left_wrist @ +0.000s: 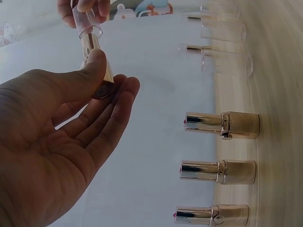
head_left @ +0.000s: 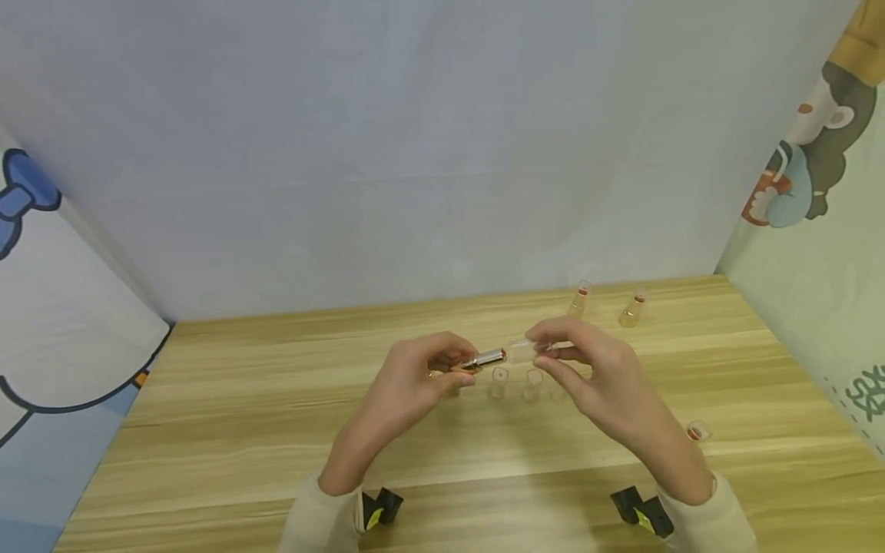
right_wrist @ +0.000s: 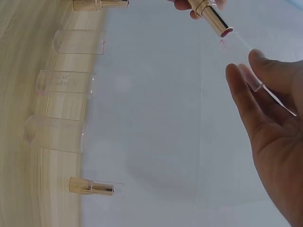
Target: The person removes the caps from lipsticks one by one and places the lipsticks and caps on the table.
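Pinching gold lipstick (head_left: 490,358) near base with fingers (left_wrist: 118,113) of left hand (head_left: 415,376), closed to its width; pinching clear cap (head_left: 520,351) near its closed end with right hand (head_left: 601,369), likewise nearly closed. Holding both above counter (head_left: 242,422), with cap mouth right at lipstick tip. Likely light, stiff, slick; grip base, spare soft tip. Noting uncapped lipsticks (left_wrist: 218,171), spare caps (right_wrist: 66,84) nearby, capped lipsticks (head_left: 632,309) farther back.

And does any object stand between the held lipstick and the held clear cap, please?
Nothing visible does: the lipstick in the left hand points at the open end of the clear cap in the right hand.
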`<state>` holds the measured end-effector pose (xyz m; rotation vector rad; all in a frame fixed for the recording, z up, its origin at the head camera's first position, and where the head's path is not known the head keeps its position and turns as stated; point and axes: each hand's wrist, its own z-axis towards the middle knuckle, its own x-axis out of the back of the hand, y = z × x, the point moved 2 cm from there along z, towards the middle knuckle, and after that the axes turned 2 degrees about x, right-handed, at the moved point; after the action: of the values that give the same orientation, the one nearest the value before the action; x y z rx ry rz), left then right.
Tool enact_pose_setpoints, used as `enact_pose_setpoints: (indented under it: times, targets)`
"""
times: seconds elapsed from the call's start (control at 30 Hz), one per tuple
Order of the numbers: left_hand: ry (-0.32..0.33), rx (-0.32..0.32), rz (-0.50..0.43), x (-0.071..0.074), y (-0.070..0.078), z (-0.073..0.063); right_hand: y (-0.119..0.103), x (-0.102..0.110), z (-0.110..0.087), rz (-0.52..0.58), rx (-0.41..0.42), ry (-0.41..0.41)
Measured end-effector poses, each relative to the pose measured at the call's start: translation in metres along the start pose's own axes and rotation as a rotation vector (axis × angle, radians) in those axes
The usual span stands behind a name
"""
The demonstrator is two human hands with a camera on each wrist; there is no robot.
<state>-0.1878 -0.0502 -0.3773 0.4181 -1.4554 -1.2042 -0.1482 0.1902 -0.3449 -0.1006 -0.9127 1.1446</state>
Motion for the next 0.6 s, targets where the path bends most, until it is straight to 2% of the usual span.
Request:
enact_pose_setpoints:
  times: [0.2, 0.6]
  targets:
    - [0.038, 0.047, 0.014, 0.011, -0.004, -0.001, -0.002, 0.003, 0.001, -0.017, 0.002, -0.001]
    - [0.104, 0.015, 0.011, 0.023, -0.006, -0.002, -0.002, -0.004, -0.001, -0.030, 0.029, -0.037]
